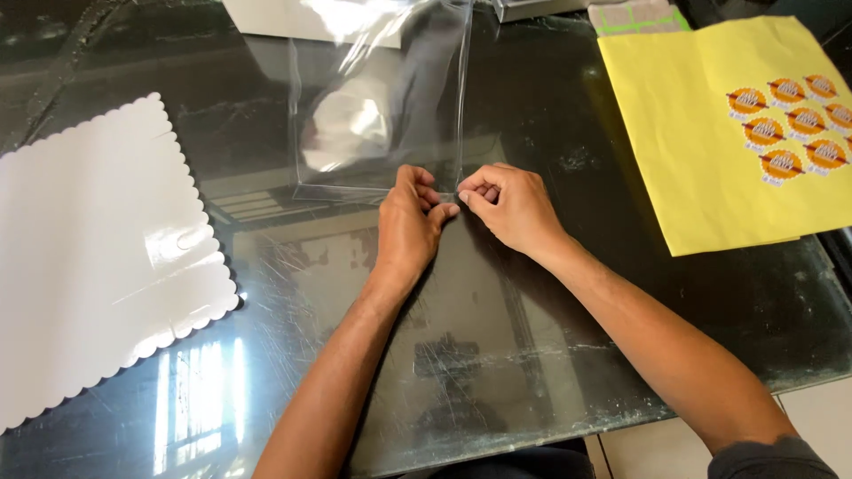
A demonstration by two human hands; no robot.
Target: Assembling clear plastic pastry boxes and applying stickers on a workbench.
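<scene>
Left hand (408, 222): I see it at frame centre, fingers bunched and pinching the near bottom corner of the clear plastic bag (382, 106).
Right hand (513, 206): just beside the left, thumb and forefinger pressed together on the same corner edge; the two hands nearly touch.
Bag position: flat on the dark glass desk (550, 293), running from the hands up to the top centre of the frame.
Bag contents: I think it is empty, though glare on the film makes that hard to confirm.
Handling: I judge the film very light, limp and slippery, easy to crease; the corner and bottom seam, where both hands are, look like the surest hold.
Left of frame: a white scalloped board (89, 257), lying flat, well apart from the bag.
Upper right: a yellow sheet (692, 151) carrying round orange stickers (790, 129) in rows.
Top edge: a green-patterned sheet (637, 16), only partly in view.
</scene>
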